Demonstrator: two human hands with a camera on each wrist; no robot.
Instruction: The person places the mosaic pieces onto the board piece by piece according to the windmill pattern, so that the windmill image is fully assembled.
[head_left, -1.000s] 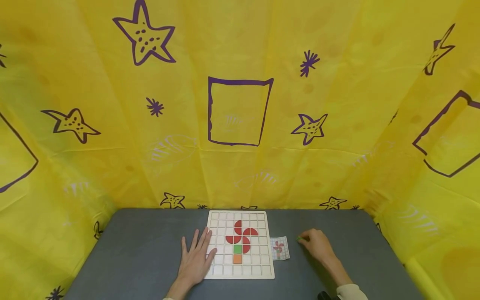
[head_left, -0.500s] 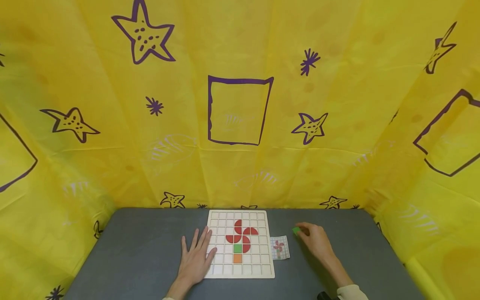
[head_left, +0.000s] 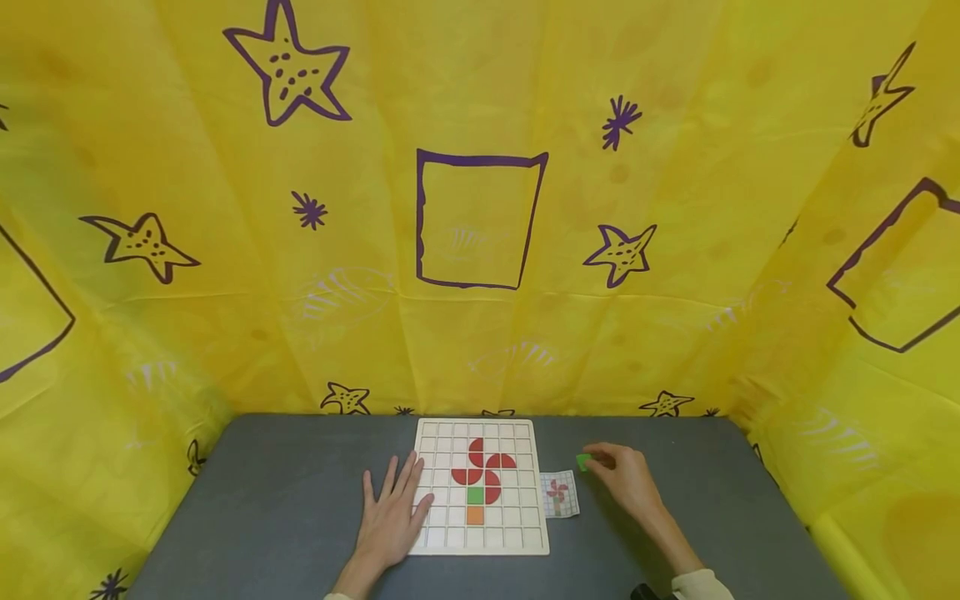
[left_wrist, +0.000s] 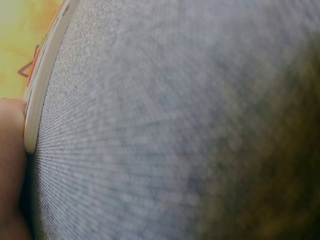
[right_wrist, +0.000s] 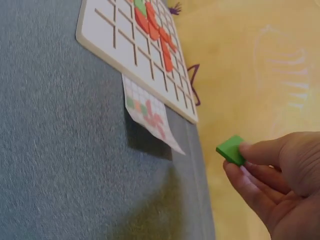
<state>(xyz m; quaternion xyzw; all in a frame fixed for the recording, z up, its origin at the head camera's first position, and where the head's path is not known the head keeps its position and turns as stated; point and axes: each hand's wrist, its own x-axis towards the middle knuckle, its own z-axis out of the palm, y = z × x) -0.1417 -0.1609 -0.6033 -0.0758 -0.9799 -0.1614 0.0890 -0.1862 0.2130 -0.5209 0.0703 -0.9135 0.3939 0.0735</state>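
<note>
A white grid board (head_left: 517,533) lies on the dark table. Red quarter-round tiles (head_left: 501,462) form a pinwheel on it, with a green square tile (head_left: 476,496) and an orange square tile (head_left: 476,516) in line below. My left hand (head_left: 388,517) rests with spread fingers on the board's left edge; in the left wrist view only part of that hand (left_wrist: 11,165) shows against the board's side. To the right of the board, my right hand (head_left: 626,479) pinches another green square tile (right_wrist: 231,149) between thumb and fingers, held above the table.
A small printed card (head_left: 561,495) with a pinwheel pattern sticks out from the board's right edge, its outer end curling up in the right wrist view. Behind the grey table (head_left: 300,467) hangs a yellow curtain (head_left: 480,350) with purple stars, wrapping round both sides.
My right hand has lifted slightly and moved left toward the card, and the pinched green tile shows more of its face. The left hand and the board stay put.
</note>
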